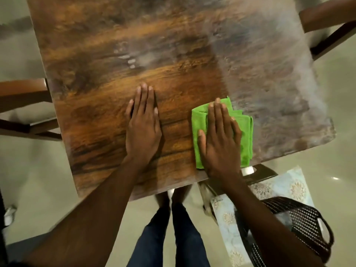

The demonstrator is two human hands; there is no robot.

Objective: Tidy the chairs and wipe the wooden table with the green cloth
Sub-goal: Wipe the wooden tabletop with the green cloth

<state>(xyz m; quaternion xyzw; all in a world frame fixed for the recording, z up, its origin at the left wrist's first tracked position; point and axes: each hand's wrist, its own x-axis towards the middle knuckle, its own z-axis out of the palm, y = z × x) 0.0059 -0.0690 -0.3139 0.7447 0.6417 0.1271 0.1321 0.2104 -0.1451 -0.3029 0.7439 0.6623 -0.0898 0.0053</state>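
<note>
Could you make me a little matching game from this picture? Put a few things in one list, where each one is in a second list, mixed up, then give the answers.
Things:
1. left hand
2. right hand
3. green cloth
4. black mesh bag

Places:
A. folded, near the table's front edge, under a palm
B. flat on bare wooden table
C. off the table, low at the right
D. pressing flat on the cloth

Pairs: 1-B, 2-D, 3-A, 4-C
</note>
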